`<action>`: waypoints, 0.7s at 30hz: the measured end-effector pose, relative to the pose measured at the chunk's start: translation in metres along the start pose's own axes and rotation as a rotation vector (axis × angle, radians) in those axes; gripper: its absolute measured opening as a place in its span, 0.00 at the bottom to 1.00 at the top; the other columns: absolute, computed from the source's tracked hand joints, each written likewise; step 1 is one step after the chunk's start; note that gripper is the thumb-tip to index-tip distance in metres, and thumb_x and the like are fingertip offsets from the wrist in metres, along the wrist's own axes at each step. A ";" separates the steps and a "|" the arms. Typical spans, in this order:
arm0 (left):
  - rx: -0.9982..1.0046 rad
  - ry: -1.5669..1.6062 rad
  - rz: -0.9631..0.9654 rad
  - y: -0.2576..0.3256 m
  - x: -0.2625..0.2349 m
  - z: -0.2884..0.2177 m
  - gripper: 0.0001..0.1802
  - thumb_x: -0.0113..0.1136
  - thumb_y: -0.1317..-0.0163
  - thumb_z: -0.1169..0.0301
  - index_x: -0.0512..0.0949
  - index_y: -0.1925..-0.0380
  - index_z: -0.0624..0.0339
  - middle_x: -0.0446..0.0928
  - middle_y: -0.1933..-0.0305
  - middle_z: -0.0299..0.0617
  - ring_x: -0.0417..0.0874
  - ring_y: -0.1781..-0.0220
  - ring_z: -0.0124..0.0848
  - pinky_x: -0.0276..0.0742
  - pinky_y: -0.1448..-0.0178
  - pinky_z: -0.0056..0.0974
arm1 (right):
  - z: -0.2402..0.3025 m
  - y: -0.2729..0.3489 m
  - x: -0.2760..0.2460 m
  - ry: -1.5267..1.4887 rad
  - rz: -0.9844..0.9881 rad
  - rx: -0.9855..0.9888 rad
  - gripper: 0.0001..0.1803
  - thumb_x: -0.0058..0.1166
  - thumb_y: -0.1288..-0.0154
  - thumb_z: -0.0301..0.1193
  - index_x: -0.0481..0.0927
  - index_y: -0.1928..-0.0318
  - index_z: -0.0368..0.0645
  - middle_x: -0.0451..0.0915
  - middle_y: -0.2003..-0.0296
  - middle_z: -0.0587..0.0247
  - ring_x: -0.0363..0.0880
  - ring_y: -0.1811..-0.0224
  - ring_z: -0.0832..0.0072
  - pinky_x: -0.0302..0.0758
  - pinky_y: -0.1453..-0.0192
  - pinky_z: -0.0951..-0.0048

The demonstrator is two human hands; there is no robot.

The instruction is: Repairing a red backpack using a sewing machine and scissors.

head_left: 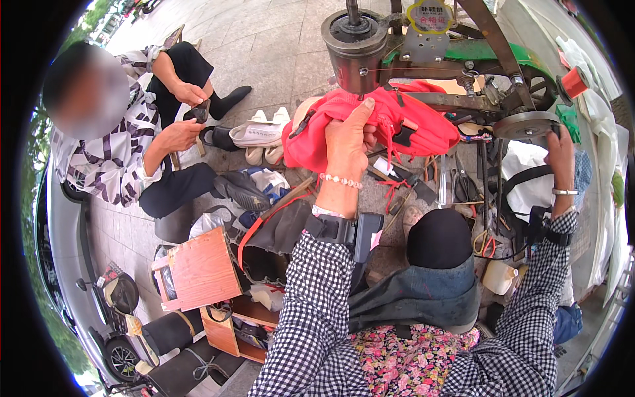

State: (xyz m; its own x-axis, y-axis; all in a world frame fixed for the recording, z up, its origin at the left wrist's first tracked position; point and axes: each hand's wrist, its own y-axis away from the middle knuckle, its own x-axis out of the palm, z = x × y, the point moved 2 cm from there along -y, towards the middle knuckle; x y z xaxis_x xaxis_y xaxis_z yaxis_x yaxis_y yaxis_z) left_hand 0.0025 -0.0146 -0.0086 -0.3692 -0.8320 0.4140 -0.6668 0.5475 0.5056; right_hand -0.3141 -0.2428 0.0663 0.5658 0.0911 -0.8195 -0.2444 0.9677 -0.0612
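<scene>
A red fabric bag point(426, 126) with zippers and a black buckle lies under the head of a hand-cranked sewing machine point(357, 56). My left hand point(349, 142) is closed on its near side, thumb on top; the other fingers are partly hidden in the cloth. Over at the right, my right hand point(561, 155) grips the rim of the machine's metal handwheel point(526, 125). Whether it holds a knob there is hidden. A spool of red thread point(573, 82) is mounted beside the machine's arm.
Scissors point(465, 186) and other tools lie on the ground below the machine. White shoes point(259, 132) stand left of the bag. A seated person point(99, 145) at the left handles a small dark item. Nearer are an open wooden box point(205, 268) and dark material rolls point(173, 331).
</scene>
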 end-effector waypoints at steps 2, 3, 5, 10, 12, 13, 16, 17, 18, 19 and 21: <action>0.007 -0.018 0.002 0.002 0.002 -0.003 0.13 0.67 0.57 0.64 0.73 0.85 0.57 0.70 0.86 0.36 0.64 0.91 0.23 0.61 0.86 0.27 | -0.048 -0.022 0.000 0.110 -0.091 -0.107 0.13 0.42 0.45 0.32 0.68 0.62 0.36 0.73 0.76 0.43 0.73 0.73 0.49 0.68 0.68 0.55; 0.012 -0.015 0.022 0.002 0.006 -0.002 0.14 0.67 0.56 0.63 0.72 0.85 0.57 0.70 0.86 0.35 0.64 0.91 0.23 0.61 0.86 0.27 | -0.075 -0.030 0.005 0.231 -0.188 -0.208 0.14 0.42 0.44 0.32 0.68 0.61 0.36 0.74 0.74 0.42 0.73 0.71 0.46 0.68 0.67 0.54; 0.014 -0.010 0.061 0.005 0.016 -0.002 0.15 0.67 0.56 0.61 0.72 0.85 0.57 0.70 0.86 0.35 0.64 0.91 0.23 0.61 0.87 0.27 | -0.140 -0.044 0.042 0.142 -0.091 -0.362 0.15 0.43 0.44 0.33 0.66 0.59 0.35 0.74 0.71 0.39 0.72 0.67 0.43 0.67 0.65 0.51; -0.097 -0.369 0.079 0.024 -0.003 -0.024 0.18 0.61 0.50 0.59 0.72 0.84 0.62 0.71 0.86 0.38 0.68 0.90 0.24 0.62 0.89 0.28 | -0.015 0.031 0.116 0.221 -0.018 -0.259 0.16 0.44 0.44 0.32 0.65 0.59 0.32 0.73 0.70 0.34 0.71 0.64 0.43 0.68 0.62 0.52; 0.019 -0.502 0.079 0.032 -0.009 -0.026 0.17 0.60 0.49 0.60 0.72 0.83 0.62 0.72 0.85 0.40 0.68 0.90 0.25 0.63 0.89 0.30 | -0.007 0.033 0.107 0.174 -0.020 -0.288 0.16 0.45 0.44 0.32 0.66 0.60 0.31 0.73 0.70 0.34 0.71 0.65 0.43 0.68 0.62 0.53; 0.141 -0.626 0.063 0.034 -0.011 -0.031 0.16 0.58 0.47 0.61 0.73 0.82 0.62 0.73 0.84 0.42 0.69 0.91 0.26 0.64 0.89 0.31 | -0.003 0.033 0.105 0.167 -0.027 -0.280 0.16 0.45 0.44 0.32 0.66 0.60 0.31 0.73 0.70 0.34 0.71 0.65 0.43 0.68 0.62 0.53; 0.613 -0.507 -0.069 0.011 -0.016 -0.038 0.08 0.54 0.47 0.73 0.73 0.70 0.68 0.73 0.77 0.40 0.71 0.81 0.22 0.66 0.78 0.27 | 0.003 0.032 0.106 0.160 -0.018 -0.269 0.18 0.46 0.45 0.33 0.66 0.59 0.30 0.73 0.71 0.34 0.72 0.65 0.43 0.69 0.62 0.54; 0.975 -0.504 -0.174 0.006 -0.015 -0.042 0.09 0.53 0.47 0.77 0.73 0.65 0.69 0.73 0.74 0.40 0.71 0.77 0.20 0.66 0.74 0.25 | 0.000 0.033 0.109 0.156 -0.021 -0.265 0.18 0.46 0.45 0.33 0.66 0.59 0.30 0.73 0.71 0.34 0.72 0.65 0.43 0.69 0.62 0.54; 0.965 -0.523 -0.138 0.009 -0.008 -0.046 0.15 0.52 0.48 0.80 0.70 0.58 0.70 0.72 0.70 0.38 0.69 0.71 0.19 0.65 0.67 0.23 | -0.003 0.033 0.112 0.172 -0.024 -0.252 0.18 0.46 0.45 0.34 0.66 0.60 0.30 0.73 0.71 0.34 0.72 0.65 0.44 0.69 0.62 0.54; 0.972 -0.525 -0.133 0.006 -0.005 -0.047 0.15 0.52 0.48 0.80 0.70 0.58 0.70 0.72 0.70 0.38 0.69 0.71 0.19 0.65 0.67 0.23 | -0.004 0.033 0.114 0.188 -0.026 -0.239 0.19 0.46 0.45 0.34 0.66 0.60 0.29 0.73 0.72 0.34 0.72 0.66 0.44 0.69 0.62 0.54; 0.935 -0.450 -0.001 0.000 0.002 -0.047 0.12 0.53 0.50 0.79 0.72 0.63 0.69 0.71 0.73 0.38 0.68 0.72 0.21 0.67 0.68 0.27 | -0.006 0.032 0.115 0.176 -0.034 -0.235 0.18 0.46 0.45 0.34 0.66 0.61 0.30 0.73 0.72 0.34 0.73 0.66 0.45 0.70 0.62 0.54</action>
State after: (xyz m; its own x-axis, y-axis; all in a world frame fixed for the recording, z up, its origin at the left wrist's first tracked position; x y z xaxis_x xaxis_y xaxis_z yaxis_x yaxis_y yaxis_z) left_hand 0.0321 -0.0121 0.0285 -0.4478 -0.8941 -0.0039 -0.8326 0.4186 -0.3627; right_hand -0.2618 -0.2031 -0.0336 0.4364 -0.0027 -0.8998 -0.4146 0.8869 -0.2037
